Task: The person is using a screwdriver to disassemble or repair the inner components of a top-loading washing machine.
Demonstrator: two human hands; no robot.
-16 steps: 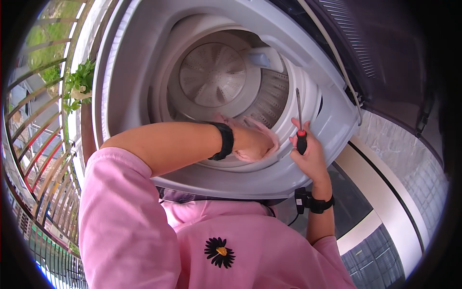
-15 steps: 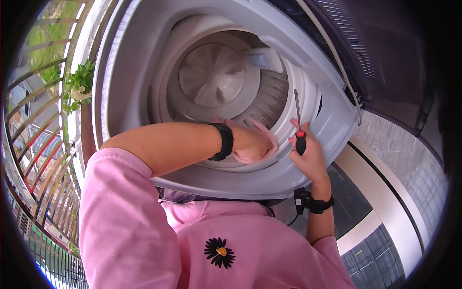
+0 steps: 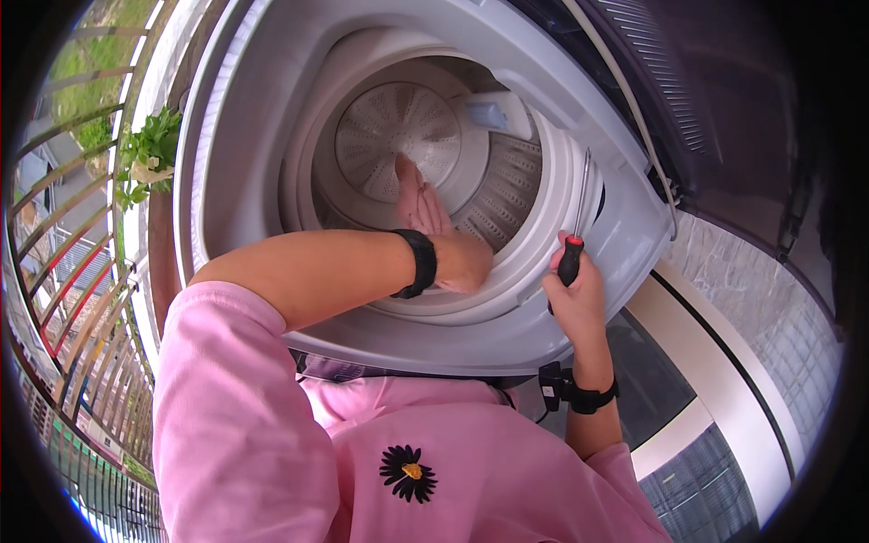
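Observation:
My left hand [image 3: 433, 222] reaches over the rim into the drum of a top-loading washing machine [image 3: 246, 127]. Its fingers are stretched out and hold nothing visible. They point toward the round ribbed pulsator [image 3: 371, 136] at the drum's bottom; whether they touch anything in there, I cannot tell. Over the machine's front right edge, my right hand [image 3: 579, 294] is closed around a screwdriver [image 3: 570, 260] with a black and red handle. The metal shaft points up and away from me.
A pale blue and white fitting [image 3: 489, 114] sits on the drum's far right wall. The dark lid [image 3: 733, 109] stands raised at right. Metal railings [image 3: 77, 226] and a green potted plant [image 3: 156, 145] are at left. A white-framed panel [image 3: 715, 335] lies right of the machine.
My left hand has swung from near the drum's front rim to stretch its fingers farther inward. My right hand has shifted slightly, tilting the screwdriver a little to the right.

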